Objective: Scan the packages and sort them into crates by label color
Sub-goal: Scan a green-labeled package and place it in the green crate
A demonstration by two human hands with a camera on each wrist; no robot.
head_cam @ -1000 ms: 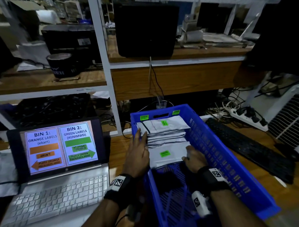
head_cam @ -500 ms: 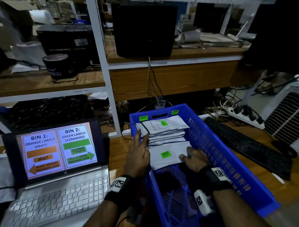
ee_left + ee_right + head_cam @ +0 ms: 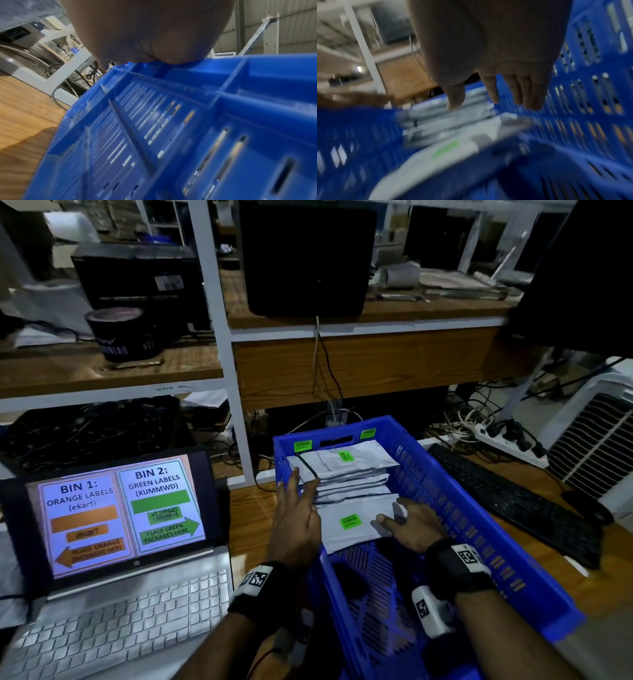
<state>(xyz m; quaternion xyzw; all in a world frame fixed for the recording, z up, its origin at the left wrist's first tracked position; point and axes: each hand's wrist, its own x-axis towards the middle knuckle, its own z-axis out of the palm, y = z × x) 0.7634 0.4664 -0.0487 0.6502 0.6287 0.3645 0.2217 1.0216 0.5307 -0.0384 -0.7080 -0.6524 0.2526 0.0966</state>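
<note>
Both my hands are in the blue crate point(image 3: 479, 529): left hand point(image 3: 294, 518) flat and spread against the stacked packages point(image 3: 349, 474), right hand point(image 3: 411, 525) spread flat on the nearest package point(image 3: 346, 534). Green labels all round, so several look sorted; I see no orange crate.
</note>
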